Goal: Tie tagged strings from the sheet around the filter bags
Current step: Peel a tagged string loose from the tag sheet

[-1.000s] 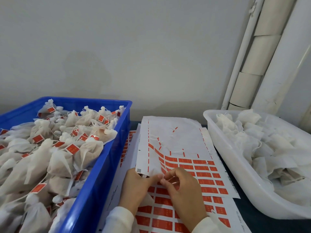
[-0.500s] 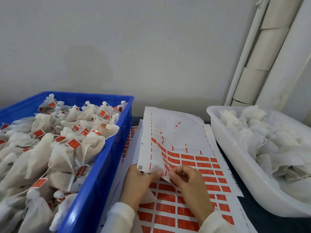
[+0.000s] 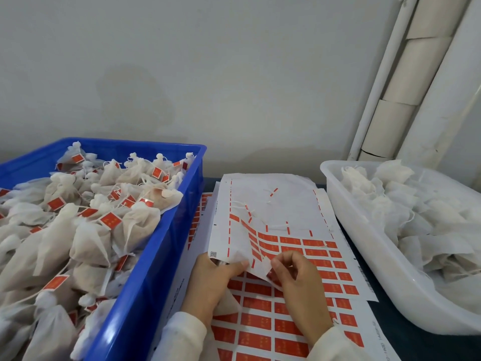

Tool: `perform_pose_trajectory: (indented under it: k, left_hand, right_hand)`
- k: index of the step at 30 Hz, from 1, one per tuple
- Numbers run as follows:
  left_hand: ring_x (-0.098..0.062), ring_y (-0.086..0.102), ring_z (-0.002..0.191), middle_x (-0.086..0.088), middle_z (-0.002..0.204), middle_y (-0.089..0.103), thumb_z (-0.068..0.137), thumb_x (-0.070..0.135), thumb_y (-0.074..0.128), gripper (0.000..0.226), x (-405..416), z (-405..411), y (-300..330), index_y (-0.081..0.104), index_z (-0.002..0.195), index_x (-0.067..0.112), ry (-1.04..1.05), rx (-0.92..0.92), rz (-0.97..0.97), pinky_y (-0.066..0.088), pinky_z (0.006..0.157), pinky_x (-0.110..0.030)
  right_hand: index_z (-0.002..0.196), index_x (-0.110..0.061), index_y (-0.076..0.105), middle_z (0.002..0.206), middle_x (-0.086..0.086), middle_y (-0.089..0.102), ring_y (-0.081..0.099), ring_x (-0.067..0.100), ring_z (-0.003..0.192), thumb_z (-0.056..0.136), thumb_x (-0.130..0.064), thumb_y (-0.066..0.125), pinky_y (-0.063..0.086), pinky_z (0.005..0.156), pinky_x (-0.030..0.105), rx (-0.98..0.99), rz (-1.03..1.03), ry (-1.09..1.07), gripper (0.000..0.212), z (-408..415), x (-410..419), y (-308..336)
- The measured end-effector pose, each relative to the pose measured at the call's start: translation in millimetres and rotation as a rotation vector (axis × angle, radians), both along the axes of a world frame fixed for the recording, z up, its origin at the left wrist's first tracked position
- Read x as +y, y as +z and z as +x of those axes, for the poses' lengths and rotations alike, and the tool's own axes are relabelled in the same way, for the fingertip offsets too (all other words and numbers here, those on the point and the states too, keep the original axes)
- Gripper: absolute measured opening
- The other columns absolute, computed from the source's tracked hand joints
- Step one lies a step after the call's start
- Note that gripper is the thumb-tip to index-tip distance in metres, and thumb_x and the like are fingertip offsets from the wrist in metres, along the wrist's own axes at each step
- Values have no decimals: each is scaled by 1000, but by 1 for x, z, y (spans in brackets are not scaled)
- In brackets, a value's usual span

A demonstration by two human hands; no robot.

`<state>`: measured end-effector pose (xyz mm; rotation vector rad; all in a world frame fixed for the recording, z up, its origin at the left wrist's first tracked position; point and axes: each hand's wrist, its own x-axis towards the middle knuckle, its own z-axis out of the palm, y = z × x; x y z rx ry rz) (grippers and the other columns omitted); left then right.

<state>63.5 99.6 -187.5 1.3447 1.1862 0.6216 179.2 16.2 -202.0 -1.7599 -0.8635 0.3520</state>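
Observation:
A white sheet printed with red tags lies between two bins, its near left corner lifted off the stack below. My left hand pinches that lifted corner with thumb on top, and a white filter bag shows tucked under the palm. My right hand pinches a red tag at the sheet's torn edge, right beside my left thumb. Loose white strings lie on the bare upper half of the sheet. More full tag sheets lie underneath.
A blue crate on the left is heaped with tied, tagged filter bags. A white plastic tub on the right holds untied white bags. A grey wall and white pipes stand behind.
My left hand has lifted the sheet's near corner higher. My right hand's fingers have shifted on the tag at the edge. The view tilted slightly down.

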Motion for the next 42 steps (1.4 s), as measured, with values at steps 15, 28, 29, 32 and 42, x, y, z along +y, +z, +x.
perform_pose_trajectory:
  k: [15, 28, 29, 32, 42]
  left_hand:
    - [-12, 61, 76, 6, 84, 63, 79, 32, 71, 22, 1, -7, 9, 51, 86, 26, -14, 85, -17, 44, 55, -22]
    - [-6, 45, 46, 6, 47, 49, 93, 33, 47, 31, -1, -3, 31, 61, 72, 14, -505, -55, -215, 40, 55, -17]
    - [-5, 45, 46, 6, 48, 50, 93, 38, 44, 33, 0, 4, 27, 60, 77, 14, -448, -35, -186, 40, 55, -17]
    - [-8, 55, 62, 4, 69, 59, 95, 48, 32, 38, 1, 24, 19, 55, 85, 19, -285, 77, -137, 47, 65, -22]
    - [-22, 58, 89, -4, 102, 56, 90, -1, 49, 28, 0, 29, 11, 45, 105, 22, -183, -134, -261, 54, 73, -32]
  right_hand:
    - [95, -20, 42, 93, -1, 62, 69, 14, 70, 97, -26, 37, 54, 57, 19, 256, 38, -170, 9, 17, 3, -6]
    - [86, -10, 54, 61, 5, 63, 62, 16, 52, 94, -39, 35, 51, 51, 17, 385, 187, -69, 35, 21, -7, 4]
    - [83, -10, 54, 55, 3, 60, 60, 17, 51, 90, -44, 36, 51, 52, 16, 361, 209, -63, 39, 21, -8, 6]
    - [84, -13, 59, 57, 2, 63, 65, 18, 58, 85, -43, 44, 54, 62, 18, 311, 273, -23, 33, 26, -12, 12]
    - [85, -19, 69, 87, -5, 73, 70, 17, 79, 89, -25, 52, 56, 73, 26, 302, 313, 51, 19, 27, -16, 20]
